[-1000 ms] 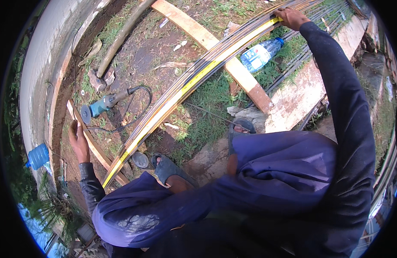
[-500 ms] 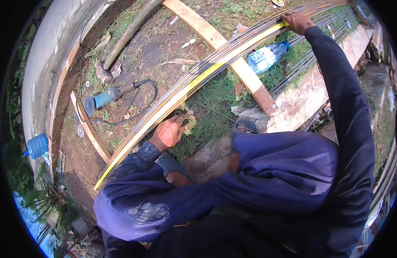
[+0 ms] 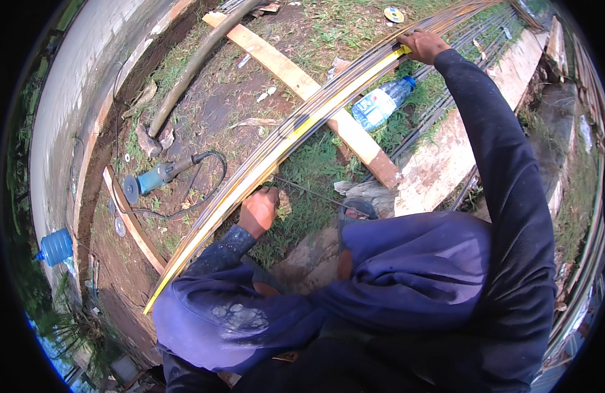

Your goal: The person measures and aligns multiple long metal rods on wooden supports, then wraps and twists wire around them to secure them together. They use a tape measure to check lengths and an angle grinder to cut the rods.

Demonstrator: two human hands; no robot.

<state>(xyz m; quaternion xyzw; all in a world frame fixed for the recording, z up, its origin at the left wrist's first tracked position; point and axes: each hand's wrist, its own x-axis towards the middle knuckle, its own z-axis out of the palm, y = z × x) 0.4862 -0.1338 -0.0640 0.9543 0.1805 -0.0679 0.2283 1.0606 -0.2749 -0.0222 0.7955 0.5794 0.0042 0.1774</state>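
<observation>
A bundle of long thin steel bars (image 3: pixel 276 136) runs diagonally across the picture, from the lower left to the upper right. Along it lies the yellow blade of a tape measure (image 3: pixel 307 124). At the far end my right hand (image 3: pixel 424 46) is closed on the tape measure, its fingers over the bars; its palm side is hidden. My left hand (image 3: pixel 258 211) is a closed fist close beside the near side of the bundle. Whatever its fingers may hold cannot be made out. A thin rod (image 3: pixel 309 190) slants across the grass just beyond this fist.
Beneath the bundle crosses a wooden plank (image 3: pixel 276 62). A blue angle grinder (image 3: pixel 152 180) with a black cord lies on the soil at left. A plastic bottle (image 3: pixel 376 108) rests on the grass between bars. Further left are a curved pole (image 3: pixel 191 75) and a large blue bottle (image 3: pixel 55 247).
My left hand's fingers have curled into a tighter fist. My right hand stays at the tape's far end. The whole view has shifted, so the upper scene sits further left and lower.
</observation>
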